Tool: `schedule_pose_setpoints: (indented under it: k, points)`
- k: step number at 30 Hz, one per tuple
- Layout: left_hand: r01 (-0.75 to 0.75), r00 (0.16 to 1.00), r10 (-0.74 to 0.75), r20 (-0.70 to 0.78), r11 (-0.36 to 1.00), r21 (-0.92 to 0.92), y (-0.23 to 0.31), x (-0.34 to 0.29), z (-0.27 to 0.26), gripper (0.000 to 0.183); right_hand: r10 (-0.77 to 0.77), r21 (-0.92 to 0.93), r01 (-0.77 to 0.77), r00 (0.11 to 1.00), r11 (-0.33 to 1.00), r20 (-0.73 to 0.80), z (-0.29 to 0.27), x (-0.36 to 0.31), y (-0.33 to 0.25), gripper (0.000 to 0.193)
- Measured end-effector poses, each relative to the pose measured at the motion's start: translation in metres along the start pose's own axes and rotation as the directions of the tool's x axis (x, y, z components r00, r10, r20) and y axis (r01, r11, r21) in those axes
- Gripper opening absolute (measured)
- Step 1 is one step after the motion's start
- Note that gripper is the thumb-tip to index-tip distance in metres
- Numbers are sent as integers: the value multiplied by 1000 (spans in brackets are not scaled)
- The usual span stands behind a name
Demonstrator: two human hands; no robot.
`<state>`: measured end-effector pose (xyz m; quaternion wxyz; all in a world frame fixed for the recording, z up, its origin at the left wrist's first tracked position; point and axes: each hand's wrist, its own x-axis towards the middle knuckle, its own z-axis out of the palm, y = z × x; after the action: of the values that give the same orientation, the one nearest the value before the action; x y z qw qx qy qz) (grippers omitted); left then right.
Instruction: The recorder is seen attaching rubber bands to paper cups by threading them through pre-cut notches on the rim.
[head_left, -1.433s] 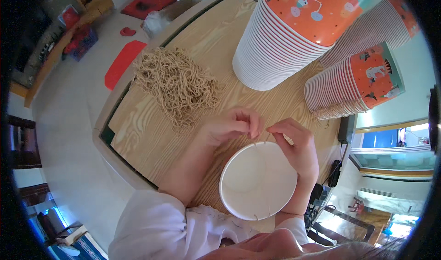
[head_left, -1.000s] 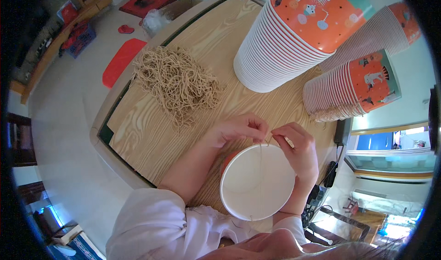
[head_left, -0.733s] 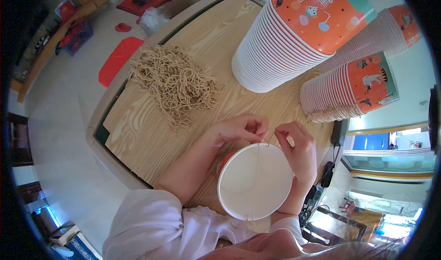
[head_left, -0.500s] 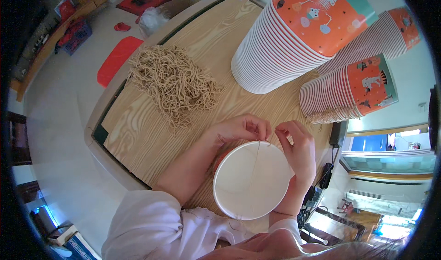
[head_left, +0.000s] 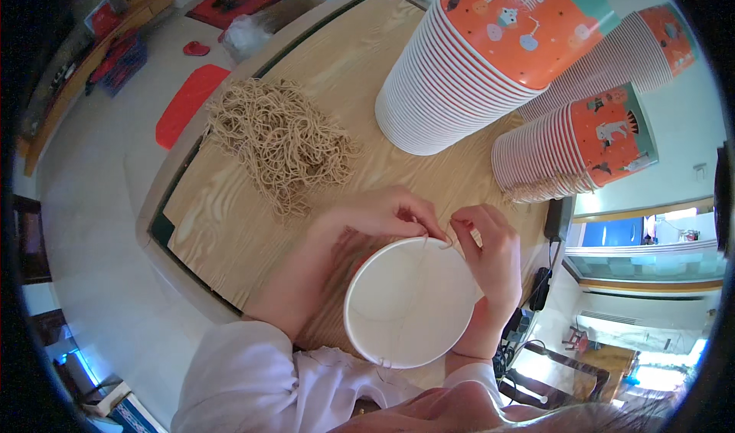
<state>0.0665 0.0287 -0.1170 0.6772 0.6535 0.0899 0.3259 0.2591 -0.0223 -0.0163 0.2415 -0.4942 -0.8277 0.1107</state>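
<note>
A paper bucket (head_left: 383,299) is right in front of me, its round white mouth tipped up toward me. A thin tan cord (head_left: 422,268) runs across the mouth from the far rim to the near rim. At the far rim, my left hand (head_left: 394,211) is closed, its fingertips pinching the cord where it meets the edge. Just to the right, my right hand (head_left: 494,249) has thumb and forefinger pinched on the cord's short end, close to the left fingertips. A tangled pile of tan cord (head_left: 283,146) lies on the table beyond my left forearm.
A tall stack of orange printed paper buckets (head_left: 452,81) stands at the far side. To its right is a shorter stack (head_left: 543,150) with cord pieces along its side, and another stack (head_left: 605,58) behind. Black cables (head_left: 542,287) hang by the table's right edge. A red stool (head_left: 191,104) stands beyond the left edge.
My left fingertips have come down to the rim and the right fingertips have moved closer to them. The bucket has tilted slightly. The whole view has shifted a little.
</note>
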Motion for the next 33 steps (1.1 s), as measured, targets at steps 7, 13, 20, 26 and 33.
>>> schedule_pose_setpoints:
  k: [7, 13, 20, 26, 33]
  points:
    - [303, 937, -349, 7, 821, 484, 94, 15, -8, 15, 0, 20, 1, 999, 1000, -33, -7, -1, 1, 10]
    - [-6, 993, -94, 79, 604, 797, 102, 20, 8, 14, 33, 38, -32, 999, 999, -43, -4, -3, 1, 8]
    - [-49, 977, -163, 135, 443, 895, 81, 27, 10, 15, 32, -15, -31, 998, 999, 52, -2, 0, 6, 6]
    - [76, 969, -225, 101, 662, 745, 79, 30, 6, 12, 2, 39, -4, 998, 999, 61, -12, -5, 1, 8]
    - [265, 954, -287, -83, 941, -211, 31, 6, 13, 16, -36, 66, 31, 997, 997, 67, -18, -9, -12, 11]
